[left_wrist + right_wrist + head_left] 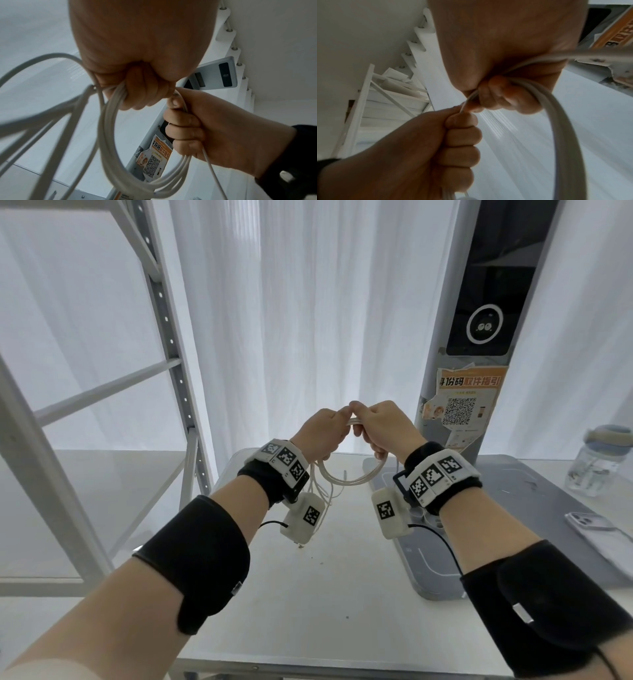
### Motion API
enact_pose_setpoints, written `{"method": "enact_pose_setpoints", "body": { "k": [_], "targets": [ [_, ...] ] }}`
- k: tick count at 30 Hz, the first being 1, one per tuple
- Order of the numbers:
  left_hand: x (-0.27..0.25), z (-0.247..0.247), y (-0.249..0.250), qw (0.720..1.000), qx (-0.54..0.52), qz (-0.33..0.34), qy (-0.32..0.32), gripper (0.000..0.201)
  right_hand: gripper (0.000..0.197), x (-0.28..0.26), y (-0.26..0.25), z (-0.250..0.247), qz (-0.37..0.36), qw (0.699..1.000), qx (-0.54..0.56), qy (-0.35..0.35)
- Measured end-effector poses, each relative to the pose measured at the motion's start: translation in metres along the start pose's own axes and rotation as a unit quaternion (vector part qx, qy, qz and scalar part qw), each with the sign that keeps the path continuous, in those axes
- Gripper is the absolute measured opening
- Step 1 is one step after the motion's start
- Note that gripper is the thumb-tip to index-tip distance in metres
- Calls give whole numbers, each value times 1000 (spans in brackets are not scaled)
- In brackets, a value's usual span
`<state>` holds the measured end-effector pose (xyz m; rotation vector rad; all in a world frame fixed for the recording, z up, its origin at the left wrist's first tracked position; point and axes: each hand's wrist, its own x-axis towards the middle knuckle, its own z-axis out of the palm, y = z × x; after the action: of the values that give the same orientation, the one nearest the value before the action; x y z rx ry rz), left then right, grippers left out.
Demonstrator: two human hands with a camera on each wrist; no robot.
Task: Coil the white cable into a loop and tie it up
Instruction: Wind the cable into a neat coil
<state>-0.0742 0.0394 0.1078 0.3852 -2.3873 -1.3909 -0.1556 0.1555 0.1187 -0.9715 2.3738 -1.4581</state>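
The white cable (346, 481) is wound into a small coil of several turns that hangs in the air above the white table (325, 594). My left hand (323, 429) grips the top left of the coil, fingers curled round the bundled strands. My right hand (376, 422) grips the top right, knuckle to knuckle with the left. In the left wrist view the cable coil (106, 135) runs from my left hand (137, 83) down and round into my right hand (188, 124). Loose strands (322, 494) trail down below my left wrist. The cable's ends are hidden.
A grey kiosk pillar (479, 302) with an orange QR poster (469, 405) stands at the back right on a grey base plate (534, 501). A clear bottle (599, 463) and a phone (589, 522) lie at the right. A metal shelf frame (164, 320) stands on the left.
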Motion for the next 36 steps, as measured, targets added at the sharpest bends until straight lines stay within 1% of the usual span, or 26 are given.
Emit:
{"method": "enact_pose_setpoints", "body": {
  "k": [3,5,8,11,16,19,21,24,26,29,31,33,35,36],
  "targets": [
    [0,2,0,1000,-16,7,5,52,50,3,2,3,15,1000,0,9],
    [0,4,1,999,-36,14,5,53,49,3,3,4,19,999,24,22],
    [0,1,3,997,-80,16,-3,51,43,0,1,3,22,992,115,42],
    [2,-3,0,993,-121,11,-9,51,42,-1,-1,-1,37,973,217,74],
    [1,-5,-3,990,-137,29,-1,50,42,1,1,-6,39,949,289,120],
    [1,-8,-10,995,-91,39,3,52,43,2,4,-10,36,946,289,144],
    [2,-9,-17,998,-55,28,-8,49,42,4,7,-13,38,943,290,162],
    [4,-7,-29,999,-8,-2,-48,33,37,7,12,-16,45,936,292,192],
    [3,-6,-37,997,-2,-12,-72,26,34,8,14,-16,51,932,295,207],
    [1,-5,-42,996,1,-7,-89,18,33,10,15,-18,60,920,313,228],
    [-1,-6,-45,995,-13,-17,-94,19,33,11,17,-21,69,908,335,240],
    [-2,-7,-48,993,-35,-34,-109,26,33,12,18,-24,79,898,355,247],
    [-1,-8,-53,985,-90,-71,-131,33,33,13,20,-26,86,890,368,255],
    [0,-9,-56,980,-114,-97,-132,35,33,13,20,-26,88,887,370,261]
  ]
}}
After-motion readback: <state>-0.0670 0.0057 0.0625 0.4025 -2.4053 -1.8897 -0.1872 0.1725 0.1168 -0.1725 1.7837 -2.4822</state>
